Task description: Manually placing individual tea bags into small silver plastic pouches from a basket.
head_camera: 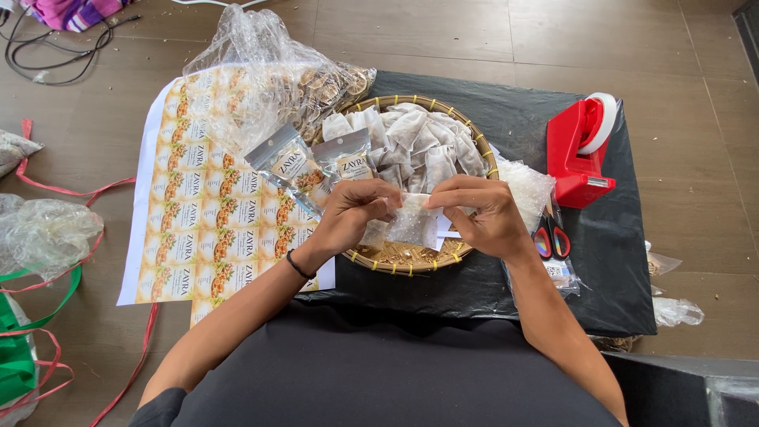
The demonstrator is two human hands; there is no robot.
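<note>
Hands meeting at frame centre over a round woven basket (411, 261). Left hand (348, 213) with fingers pressed together, pinching the left edge of a small clear pouch (411, 223); right hand (482, 215) likewise pinched on the pouch's upper right edge. Pouch held between both hands, just above the basket's near rim, with a white filter bag visible inside. Black band on the left wrist.

Heap of white tea bags (423, 142) filling the far half of the basket. Two sealed labelled pouches (316, 166) leaning at the basket's left rim. Sheet of printed labels (202, 213) spread flat on the left, partly under a crumpled clear plastic bag (253, 63) at upper centre-left. Red tape dispenser (581, 150) at the right on a black cloth (553, 269) covering the table. Red-handled scissors (551, 239) just beside the right wrist, below the dispenser. Loose clear plastic (43, 229) and red strings on the floor at far left; black cables at upper left.
</note>
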